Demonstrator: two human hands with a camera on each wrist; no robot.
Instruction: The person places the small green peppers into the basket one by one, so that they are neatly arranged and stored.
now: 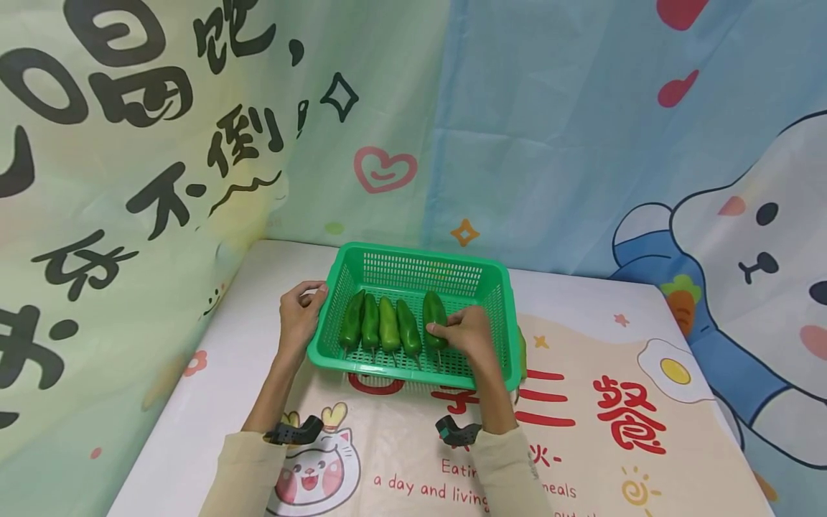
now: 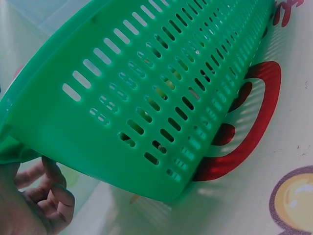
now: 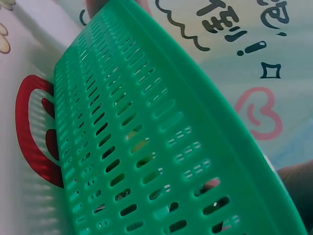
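Observation:
A green plastic basket with slotted walls stands on the table. Inside it, several green peppers lie side by side at the left. One more green pepper lies apart from them, to their right. My right hand reaches over the near wall and pinches that pepper, thumb across it. At the basket's left side my left hand holds the rim. The left wrist view shows this hand's curled fingers by the rim's underside. In the right wrist view the basket wall hides most of the right hand.
A green thing, mostly hidden, lies against the basket's right side on the table. The printed tablecloth spreads in front and to the right. A printed curtain hangs behind and at the left.

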